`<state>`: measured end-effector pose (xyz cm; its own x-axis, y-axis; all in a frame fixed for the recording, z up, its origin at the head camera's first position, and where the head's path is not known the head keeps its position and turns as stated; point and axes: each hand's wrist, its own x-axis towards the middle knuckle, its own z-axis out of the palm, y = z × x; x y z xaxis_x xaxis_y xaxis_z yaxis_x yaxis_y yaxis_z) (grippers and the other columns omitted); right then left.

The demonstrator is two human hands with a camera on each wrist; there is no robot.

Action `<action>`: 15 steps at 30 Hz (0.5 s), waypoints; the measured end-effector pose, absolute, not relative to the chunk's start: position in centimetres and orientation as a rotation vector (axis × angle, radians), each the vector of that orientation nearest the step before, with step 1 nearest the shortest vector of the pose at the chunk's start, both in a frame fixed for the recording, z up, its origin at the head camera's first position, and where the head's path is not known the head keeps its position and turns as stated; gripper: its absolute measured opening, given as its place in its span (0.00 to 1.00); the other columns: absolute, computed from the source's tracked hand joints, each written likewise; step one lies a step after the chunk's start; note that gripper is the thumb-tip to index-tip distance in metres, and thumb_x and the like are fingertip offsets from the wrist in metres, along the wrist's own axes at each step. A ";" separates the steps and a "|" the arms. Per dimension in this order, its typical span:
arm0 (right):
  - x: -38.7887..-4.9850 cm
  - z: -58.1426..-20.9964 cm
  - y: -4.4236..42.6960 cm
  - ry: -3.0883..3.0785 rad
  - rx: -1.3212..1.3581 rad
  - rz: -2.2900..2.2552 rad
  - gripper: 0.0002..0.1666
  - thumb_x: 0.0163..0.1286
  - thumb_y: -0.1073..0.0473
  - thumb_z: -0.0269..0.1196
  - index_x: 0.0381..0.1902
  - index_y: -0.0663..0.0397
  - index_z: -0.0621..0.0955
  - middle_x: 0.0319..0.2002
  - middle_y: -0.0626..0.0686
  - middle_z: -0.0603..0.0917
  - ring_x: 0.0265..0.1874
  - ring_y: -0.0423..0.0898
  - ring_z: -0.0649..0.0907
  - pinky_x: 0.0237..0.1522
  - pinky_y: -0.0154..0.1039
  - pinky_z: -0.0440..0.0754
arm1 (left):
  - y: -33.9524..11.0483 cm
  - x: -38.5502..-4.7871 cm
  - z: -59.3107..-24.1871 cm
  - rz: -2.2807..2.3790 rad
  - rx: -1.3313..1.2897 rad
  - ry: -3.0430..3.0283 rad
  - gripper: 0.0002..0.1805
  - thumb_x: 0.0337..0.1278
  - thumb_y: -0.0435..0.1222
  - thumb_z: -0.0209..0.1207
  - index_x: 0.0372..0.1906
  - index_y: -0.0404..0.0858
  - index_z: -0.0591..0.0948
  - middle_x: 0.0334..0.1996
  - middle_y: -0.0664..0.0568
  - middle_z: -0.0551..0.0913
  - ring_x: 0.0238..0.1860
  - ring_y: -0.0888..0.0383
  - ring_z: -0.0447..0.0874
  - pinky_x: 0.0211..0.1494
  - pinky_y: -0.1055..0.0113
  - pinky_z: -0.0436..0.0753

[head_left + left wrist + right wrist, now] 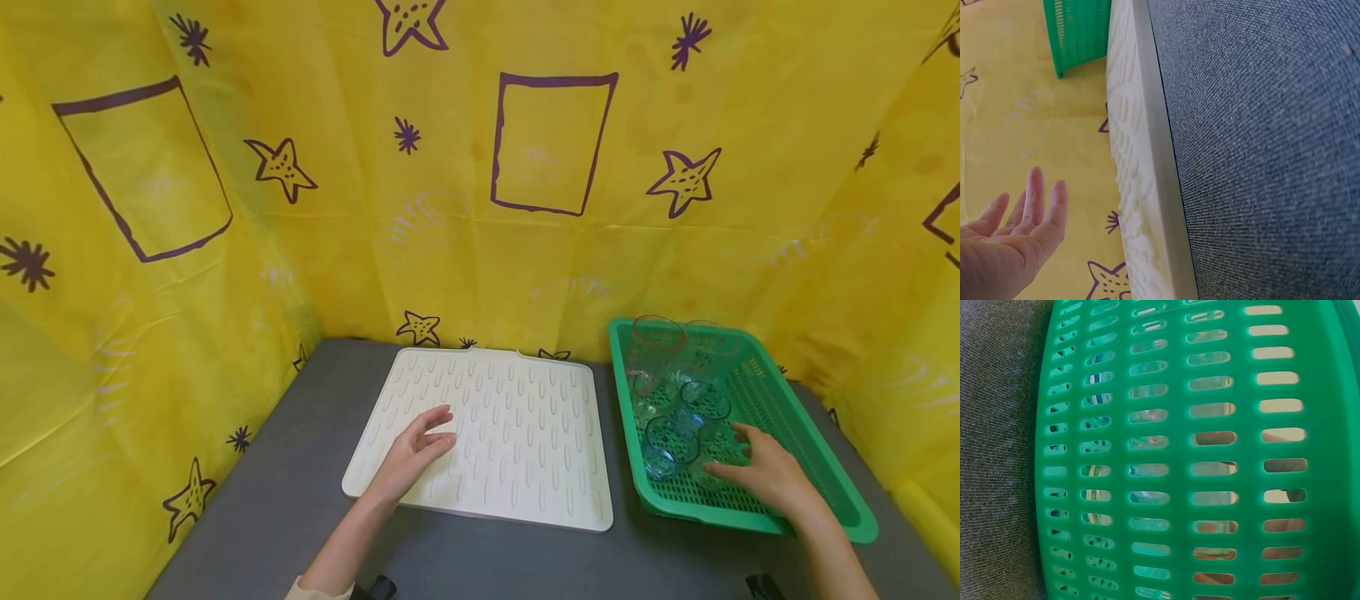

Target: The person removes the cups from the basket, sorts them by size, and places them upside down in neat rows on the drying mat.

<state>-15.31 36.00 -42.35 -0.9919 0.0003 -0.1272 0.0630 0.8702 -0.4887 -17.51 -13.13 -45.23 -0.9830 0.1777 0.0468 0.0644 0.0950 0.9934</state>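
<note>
My left hand [411, 454] hovers over the left part of a white ribbed drying mat [525, 450], its fingers loosely bent and nothing in them. In the left wrist view that hand [1022, 244] is palm up beside the mat's edge [1166, 187]. At the right, my right hand [768, 475] reaches into a green plastic basket [817, 450]. Its thumb and fingers are spread about a clear glass [716, 479]; whether they touch it is unclear. Blue-tinted glasses [672, 442] stand beside it. The basket's slotted wall [1172, 456] mostly hides the right hand in the right wrist view.
Taller clear glasses, one with a reddish rim [658, 333], stand toward the basket's back left. Mat and basket lie on a dark grey tabletop [300, 467]. A yellow curtain [450, 250] with purple drawings encloses the back and both sides.
</note>
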 end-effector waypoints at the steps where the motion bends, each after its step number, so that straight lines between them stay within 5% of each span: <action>1: -15.3 -42.3 36.0 2.920 0.051 -0.765 0.60 0.61 0.39 0.67 0.67 0.83 0.54 0.61 0.81 0.62 0.54 0.76 0.70 0.41 0.63 0.76 | -13.1 -17.5 -45.3 2.043 0.252 2.258 0.28 0.63 0.35 0.61 0.67 0.37 0.71 0.62 0.43 0.74 0.56 0.48 0.79 0.58 0.62 0.75; 15: -14.4 -41.4 35.6 3.083 0.059 -0.737 0.59 0.61 0.38 0.67 0.67 0.80 0.57 0.56 0.79 0.69 0.51 0.73 0.74 0.40 0.64 0.75 | -12.6 -17.2 -45.5 2.033 0.268 2.209 0.28 0.63 0.36 0.61 0.67 0.37 0.70 0.64 0.37 0.71 0.57 0.49 0.78 0.58 0.65 0.74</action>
